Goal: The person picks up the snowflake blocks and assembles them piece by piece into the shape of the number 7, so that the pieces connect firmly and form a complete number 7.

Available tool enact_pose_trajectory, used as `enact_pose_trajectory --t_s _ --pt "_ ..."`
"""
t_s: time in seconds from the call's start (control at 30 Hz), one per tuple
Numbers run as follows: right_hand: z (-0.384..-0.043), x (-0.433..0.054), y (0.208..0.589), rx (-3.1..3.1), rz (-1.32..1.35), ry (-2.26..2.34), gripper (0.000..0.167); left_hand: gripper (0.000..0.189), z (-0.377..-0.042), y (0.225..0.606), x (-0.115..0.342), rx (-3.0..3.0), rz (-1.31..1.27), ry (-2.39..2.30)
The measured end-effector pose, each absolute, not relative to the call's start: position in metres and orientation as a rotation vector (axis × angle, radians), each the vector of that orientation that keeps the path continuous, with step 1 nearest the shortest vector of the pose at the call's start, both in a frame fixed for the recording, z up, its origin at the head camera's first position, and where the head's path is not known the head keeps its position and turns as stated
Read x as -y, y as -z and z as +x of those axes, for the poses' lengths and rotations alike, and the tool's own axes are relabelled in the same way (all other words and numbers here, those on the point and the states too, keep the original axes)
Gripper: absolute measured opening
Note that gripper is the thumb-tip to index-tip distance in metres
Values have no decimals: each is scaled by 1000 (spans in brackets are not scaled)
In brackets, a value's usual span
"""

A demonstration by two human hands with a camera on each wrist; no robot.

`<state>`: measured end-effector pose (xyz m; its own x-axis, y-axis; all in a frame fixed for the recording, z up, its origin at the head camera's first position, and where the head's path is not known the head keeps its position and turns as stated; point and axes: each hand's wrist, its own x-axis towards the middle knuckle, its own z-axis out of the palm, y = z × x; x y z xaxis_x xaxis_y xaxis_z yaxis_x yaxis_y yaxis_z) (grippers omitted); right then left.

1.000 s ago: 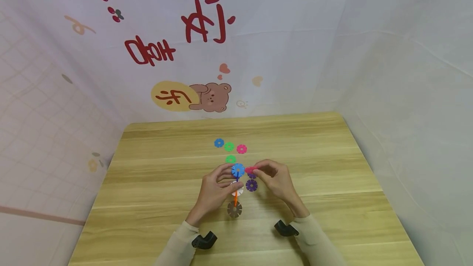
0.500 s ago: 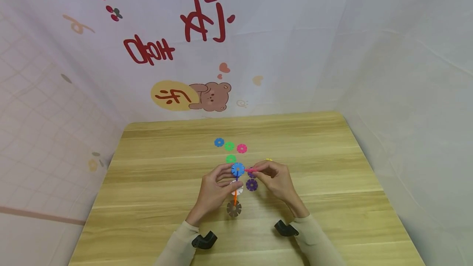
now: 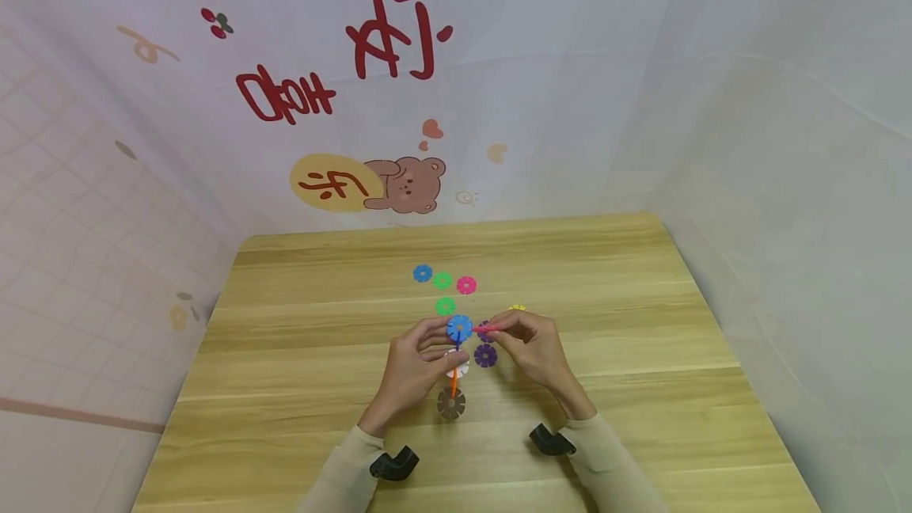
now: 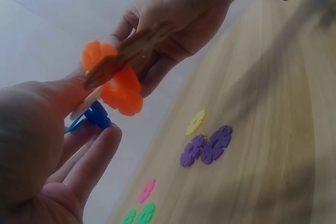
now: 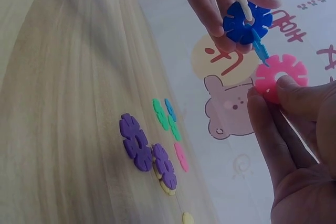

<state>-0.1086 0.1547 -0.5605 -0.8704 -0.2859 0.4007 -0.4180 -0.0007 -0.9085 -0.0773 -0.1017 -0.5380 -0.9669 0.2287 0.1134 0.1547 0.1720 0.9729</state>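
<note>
A chain of slotted plastic flower discs hangs between my hands. It runs from a brown disc through an orange disc, a white disc and a dark blue disc to a light blue disc. My left hand pinches it at the white disc, thumb in front and fingers behind. Between thumb and fingers, my right hand pinches a pink disc, its rim right at the light blue disc's edge. In the head view the pink disc stands edge-on.
On the wooden table lie two purple discs and a yellow disc, partly behind my right hand. Farther back are a blue disc, green discs and another pink disc. A printed cloth hangs behind.
The pink disc in my right hand has turned from slanted to edge-on against the light blue disc. The yellow disc now shows past my right hand. My left hand stays almost still.
</note>
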Motion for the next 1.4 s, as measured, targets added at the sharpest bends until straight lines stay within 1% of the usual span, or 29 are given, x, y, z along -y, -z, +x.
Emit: enact_pose_trajectory --t_s 0.2,0.53,1.03,1.27,1.4 --pt "-110 -155 562 2111 782 -2067 16 61 -77 538 101 -2353 378 -1948" --pt "-109 -153 560 2139 713 -2128 10 60 -77 538 100 -2333 352 -1944" --pt "-109 -154 558 2130 685 -2095 11 58 -79 534 98 -2343 332 -1941" --pt "-108 -158 557 2158 578 -2098 8 60 -78 529 100 -2362 294 -1934" --pt "-108 -161 554 2158 565 -2077 9 61 -78 530 105 -2367 271 -1946"
